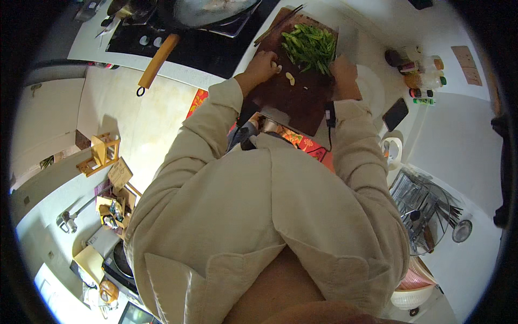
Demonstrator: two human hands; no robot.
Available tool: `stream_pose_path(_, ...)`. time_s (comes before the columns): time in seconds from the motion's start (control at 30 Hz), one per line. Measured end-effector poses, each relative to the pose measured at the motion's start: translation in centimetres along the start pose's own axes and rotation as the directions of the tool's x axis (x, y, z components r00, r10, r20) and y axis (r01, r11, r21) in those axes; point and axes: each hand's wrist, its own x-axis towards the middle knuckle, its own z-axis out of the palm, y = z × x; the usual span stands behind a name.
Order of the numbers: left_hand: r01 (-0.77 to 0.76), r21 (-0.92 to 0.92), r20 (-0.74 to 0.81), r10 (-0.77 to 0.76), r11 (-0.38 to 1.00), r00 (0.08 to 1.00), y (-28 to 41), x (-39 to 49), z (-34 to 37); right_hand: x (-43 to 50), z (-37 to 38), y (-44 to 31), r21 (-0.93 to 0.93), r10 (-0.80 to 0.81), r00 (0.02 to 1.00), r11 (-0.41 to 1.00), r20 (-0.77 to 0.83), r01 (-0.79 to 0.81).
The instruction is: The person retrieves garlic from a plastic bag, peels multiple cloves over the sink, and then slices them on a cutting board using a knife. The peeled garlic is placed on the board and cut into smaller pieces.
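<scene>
My left hand rests over the left side of a dark wooden cutting board, its fingers closed around small pale pieces that look like peeled garlic. Beside it on the board lie a larger pale garlic piece and a tiny bit. At the board's right edge, my right hand is closed on what looks like the handle of a wide-bladed kitchen knife; the handle is hidden by the fingers. Between and beyond the hands sits a pile of cut green vegetable.
Chopsticks lie across the board's far left corner. Left of it, a pan stands on the black cooktop, its wooden handle jutting past the counter edge. On the right are a white plate, a phone and bottles.
</scene>
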Motion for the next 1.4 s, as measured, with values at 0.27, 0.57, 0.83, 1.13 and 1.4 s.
stream_pose_path(0.27,-0.076,-0.02,0.011,0.076,0.997,0.997,-1.0,-0.7,-0.6,1.3,-0.5,0.3,0.272,0.128,0.988,0.957,-0.092,-0.098)
stream_pose_path(0.57,-0.259,-0.124,-0.103,0.247,0.958,0.963,-2.3,-1.7,0.4,-7.3,-1.5,-0.4,0.577,0.122,0.866,0.789,-0.485,0.212)
stream_pose_path(0.83,-0.199,-0.151,-0.203,0.167,0.968,0.965,-2.8,-1.8,1.3,-17.1,0.4,-4.7,0.246,-0.246,0.915,0.911,-0.32,0.331)
stream_pose_path(1.13,0.038,-0.197,-0.133,-0.065,0.98,0.989,-2.1,-2.0,1.6,-17.8,2.9,-8.3,0.454,-0.181,0.958,0.85,-0.222,0.266)
stream_pose_path(1.4,0.12,-0.212,-0.062,-0.136,0.97,0.989,-3.0,-0.6,2.7,-17.3,3.6,-8.4,0.361,-0.233,0.957,0.889,-0.174,0.283)
